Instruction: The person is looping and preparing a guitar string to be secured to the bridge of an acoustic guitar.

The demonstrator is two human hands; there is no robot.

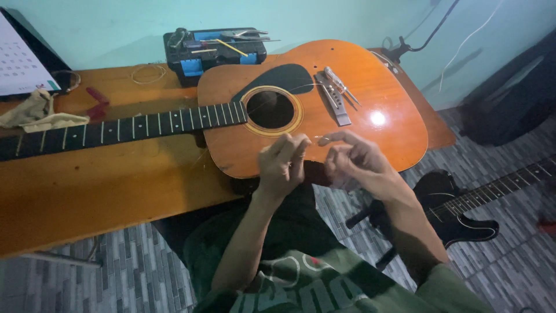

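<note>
So: thin guitar string pinched between both hands, just over the lower edge of the acoustic guitar body, near the soundhole. Hard to see; only a faint bright line shows between my fingertips, plus a fine strand running up toward the bridge.

Left hand: fingers curled in, thumb and forefinger closed on the string. Right hand: same, fingertips pinched on it, other fingers loosely bent. Hands near each other, not touching.

Handling, my read:
- Wire is very light, springy, will want to coil or whip if let go at one end.
- Slick and thin, so pinch with the finger pads, not the nails.
- Kinks easily; no sharp bends.
- Free end is likely sharp.
- Best hold is close to the end being worked, other hand taking up slack.

Guitar lies flat, face up, on the wooden table, neck pointing to my left. Glossy top looks easy to scratch with a loose wire end. A small metal tool rests on the bridge.

Further out: black and blue tool case behind the body, coiled wire on the table beside it, cloth at the far left, red tool near it. Black electric guitar on the tiled floor to my right.
</note>
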